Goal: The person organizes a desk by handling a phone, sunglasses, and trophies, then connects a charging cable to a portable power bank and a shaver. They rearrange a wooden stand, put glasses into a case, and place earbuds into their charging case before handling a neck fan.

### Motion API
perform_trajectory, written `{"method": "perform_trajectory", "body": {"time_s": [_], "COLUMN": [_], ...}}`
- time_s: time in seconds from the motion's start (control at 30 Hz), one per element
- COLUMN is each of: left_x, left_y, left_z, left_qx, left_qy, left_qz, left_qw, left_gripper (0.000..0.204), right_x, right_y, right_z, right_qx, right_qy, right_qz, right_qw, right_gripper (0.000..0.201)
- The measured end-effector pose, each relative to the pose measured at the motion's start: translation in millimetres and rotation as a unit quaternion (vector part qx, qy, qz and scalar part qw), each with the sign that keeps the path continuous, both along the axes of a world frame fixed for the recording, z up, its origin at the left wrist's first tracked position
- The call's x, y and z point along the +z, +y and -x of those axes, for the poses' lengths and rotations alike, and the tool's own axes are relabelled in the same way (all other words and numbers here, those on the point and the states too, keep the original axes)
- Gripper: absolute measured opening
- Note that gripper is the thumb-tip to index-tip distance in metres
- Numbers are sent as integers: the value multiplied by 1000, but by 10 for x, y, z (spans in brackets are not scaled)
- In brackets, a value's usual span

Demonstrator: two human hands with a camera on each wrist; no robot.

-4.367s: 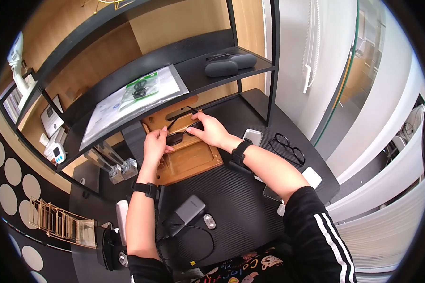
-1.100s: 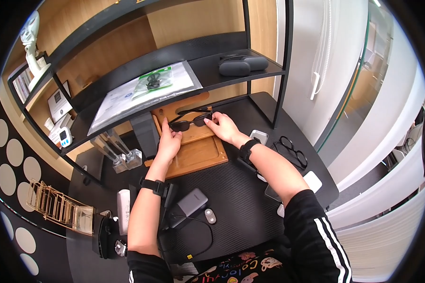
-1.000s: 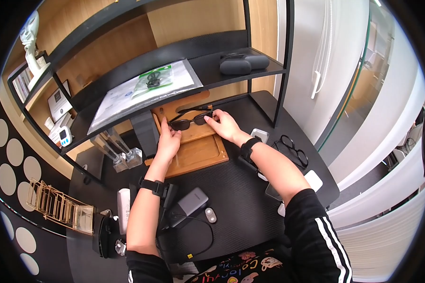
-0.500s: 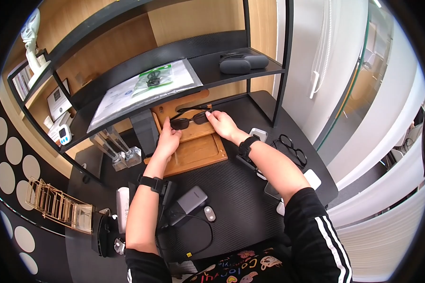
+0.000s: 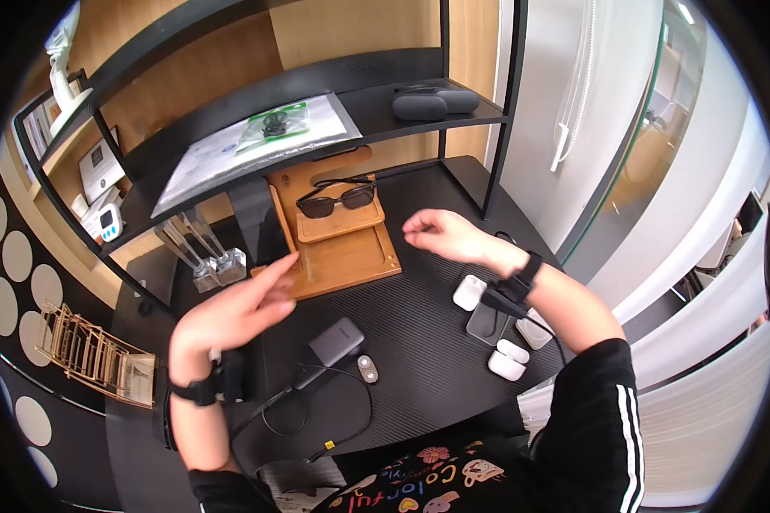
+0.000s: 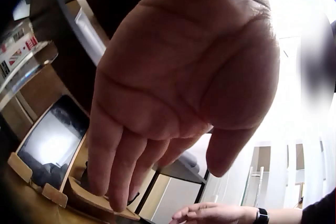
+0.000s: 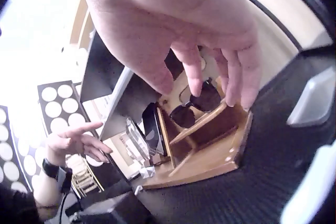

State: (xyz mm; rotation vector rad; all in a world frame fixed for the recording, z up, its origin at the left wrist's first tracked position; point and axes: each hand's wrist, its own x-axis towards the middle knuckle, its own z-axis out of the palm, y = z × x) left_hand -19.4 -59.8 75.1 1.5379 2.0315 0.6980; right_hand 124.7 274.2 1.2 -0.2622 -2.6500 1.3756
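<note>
sunglasses (image 5: 344, 201) were seen on the upper ledge of the wooden stand (image 5: 342, 257), lenses turned toward the person, temples laid back behind them. stand placed on the black desk (image 5: 419, 342), its rear partly covered by the shelf (image 5: 372, 105) in head view.

left hand (image 5: 235, 312) was held in the air at the near left of the stand; unclenched, fingers extended, nothing grasped. its open palm was shown in left wrist view. right hand (image 5: 449, 235) was held just right of the stand, somewhat blurred; likewise released, fingers loosely bent, apart from the sunglasses. a black strap (image 5: 195, 392) was worn on the left wrist, another on the right.

on the desk: a power bank (image 5: 336, 342) was noted in front of the stand, with a yellow-tagged cable (image 5: 330, 445) trailed beside it. two white cases (image 5: 470, 292) were grouped near the right forearm.

on the shelf: a green-edged packet (image 5: 295, 117) was laid over plastic-covered sheets (image 5: 222, 158); a grey case (image 5: 436, 103) was set toward the right end.
</note>
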Motion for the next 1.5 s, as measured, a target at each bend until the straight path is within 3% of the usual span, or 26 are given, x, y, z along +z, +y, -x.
{"method": "perform_trajectory", "body": {"time_s": [0.1,0.37,0.5,0.6,0.7,0.8,0.83,0.9,0.97,1.03,1.1,1.17,1.3,1.43,1.5], "left_x": [97,118,-87,-182,-356,-481,-489,-471,-497,-556,-711,-757,-684,-567,-549], "left_y": [-469,-1081,-1130,-1151,-1152,-1080,-1051,-1013,-1030,-1070,-1082,-1061,-961,-863,-796], "left_z": [-281,-920,-1167,-1202,-1223,-1285,-1306,-1312,-1356,-1378,-1327,-1227,-1125,-1008,-1055], "left_qx": [-18,-12,-63,-110,-118,-151,-143,-176,-145,-85,-84,-86,-68,-46,93], "left_qy": [55,129,147,134,120,156,161,162,174,262,305,354,303,234,342], "left_qz": [21,90,50,50,68,60,63,78,88,67,33,-3,-39,-23,-26], "left_qw": [998,987,986,984,983,974,975,968,970,959,948,931,950,971,935], "left_gripper": [75,81,73,67,61,56,56,56,54,54,53,52,35,25,24], "right_x": [236,531,392,250,38,-191,-298,-303,-232,-229,-304,-463,-752,-878,-933], "right_y": [-107,-410,-749,-990,-1235,-1567,-1684,-1810,-1867,-1797,-1724,-1603,-1302,-1169,-1172], "right_z": [-656,-1802,-1966,-1969,-1832,-1554,-1449,-1234,-980,-663,-336,-89,11,70,56], "right_qx": [-9,-99,-70,-29,19,56,75,132,93,58,-38,-114,-142,-140,-165], "right_qy": [25,43,54,26,55,82,105,86,118,172,235,301,248,238,194], "right_qz": [-220,-199,-295,-280,-230,-46,71,340,382,484,506,456,502,327,366], "right_qw": [975,974,951,959,971,994,989,927,912,856,829,830,816,904,895], "right_gripper": [27,30,30,31,40,57,55,51,39,30,22,14,9,12,14]}}
